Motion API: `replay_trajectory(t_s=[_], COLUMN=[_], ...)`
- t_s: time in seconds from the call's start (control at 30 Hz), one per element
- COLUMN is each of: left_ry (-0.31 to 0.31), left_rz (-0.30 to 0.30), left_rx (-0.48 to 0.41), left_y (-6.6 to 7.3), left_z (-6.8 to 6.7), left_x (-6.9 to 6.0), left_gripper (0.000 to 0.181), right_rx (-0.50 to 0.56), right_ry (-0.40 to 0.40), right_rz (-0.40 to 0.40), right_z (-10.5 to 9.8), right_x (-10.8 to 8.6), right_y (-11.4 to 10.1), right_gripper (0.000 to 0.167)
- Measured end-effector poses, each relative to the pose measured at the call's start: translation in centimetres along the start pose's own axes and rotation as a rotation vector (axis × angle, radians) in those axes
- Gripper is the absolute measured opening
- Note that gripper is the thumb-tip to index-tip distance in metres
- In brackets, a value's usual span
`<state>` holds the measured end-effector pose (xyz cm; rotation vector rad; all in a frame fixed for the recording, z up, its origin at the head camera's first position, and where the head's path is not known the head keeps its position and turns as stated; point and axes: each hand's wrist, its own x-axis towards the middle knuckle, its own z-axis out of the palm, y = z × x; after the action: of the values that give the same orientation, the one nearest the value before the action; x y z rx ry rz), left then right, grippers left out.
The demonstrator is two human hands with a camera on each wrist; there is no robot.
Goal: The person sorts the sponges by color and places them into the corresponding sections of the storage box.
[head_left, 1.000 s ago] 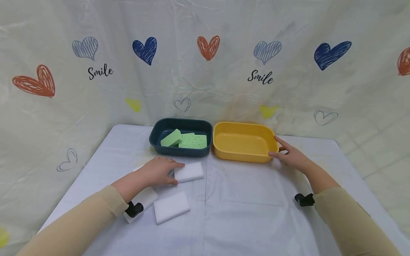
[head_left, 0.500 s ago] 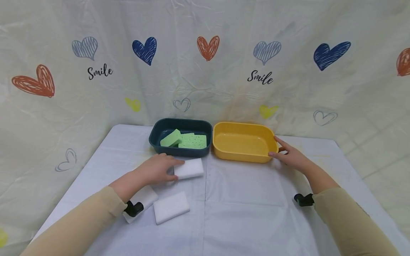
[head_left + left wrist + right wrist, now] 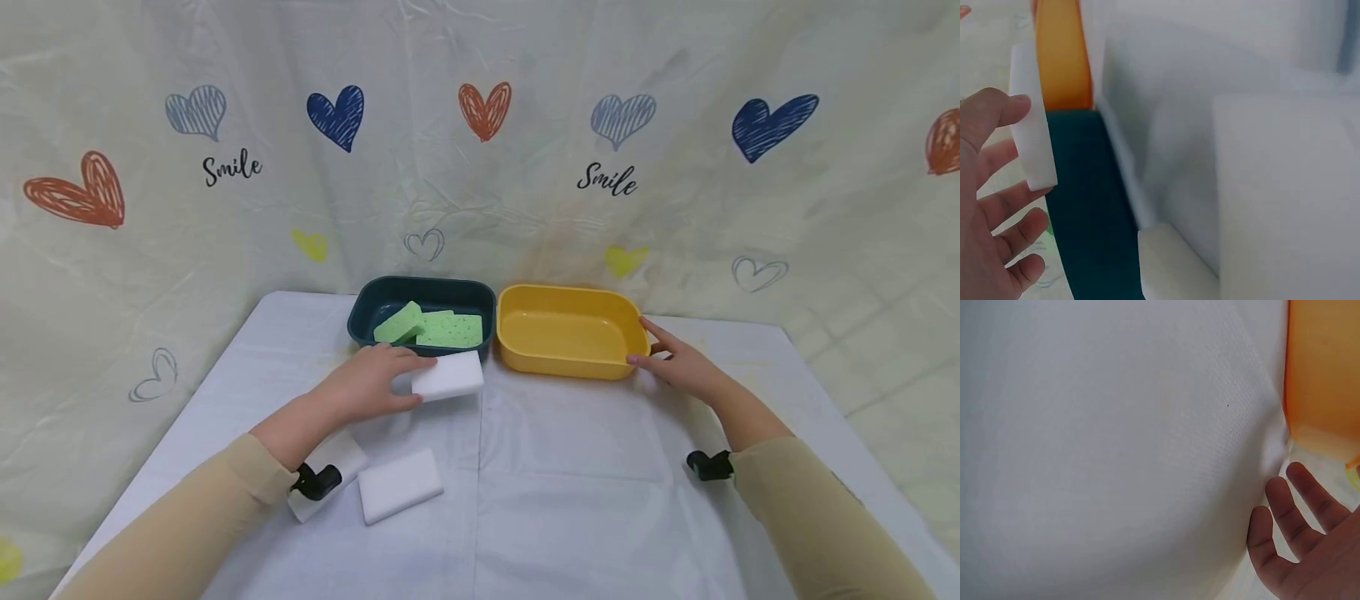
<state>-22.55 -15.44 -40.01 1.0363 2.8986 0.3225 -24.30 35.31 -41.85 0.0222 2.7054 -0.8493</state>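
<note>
On the white cloth-covered tabletop (image 3: 585, 500), a shallow yellow plastic tub (image 3: 562, 364) sits just right of a dark-teal plastic tub (image 3: 435, 290). The right hand (image 3: 678, 367) rests against the yellow tub's side away from the teal tub, fingers apart, probably steadying it. In front of the teal tub, the left hand's (image 3: 375, 385) fingers clamp a white rectangular foam block (image 3: 448, 377) by one end, presumably leaving the rest unobstructed. Compared with half a second ago, the block is higher and nearer the teal tub.
</note>
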Motion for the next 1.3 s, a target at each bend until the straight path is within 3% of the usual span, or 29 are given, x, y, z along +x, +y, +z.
replay_trajectory(t_s=[0.4,0.77,1.03,1.3], left_ry=[0.035,0.019,-0.042,-0.130], left_rz=[-0.034,-0.081,-0.066,-0.068], left_rx=[-0.018,-0.044,0.017,0.000], left_y=[2.4,4.6,5.3,6.4], left_z=[-0.9,-2.1,-1.7,-0.7], left_x=[4.0,9.0,13.4,16.9], left_gripper=[0.055,0.055,0.056,0.052], right_rx=[0.001,0.006,0.007,0.014], right_ry=[0.009,0.018,0.023,0.025], right_rz=[0.019,0.024,0.029,0.027], right_z=[0.0,0.2,0.2,0.2], right_x=[0.2,0.5,0.5,0.2], right_y=[0.1,0.4,0.5,0.2], right_gripper=[0.107,0.110,0.109,0.104])
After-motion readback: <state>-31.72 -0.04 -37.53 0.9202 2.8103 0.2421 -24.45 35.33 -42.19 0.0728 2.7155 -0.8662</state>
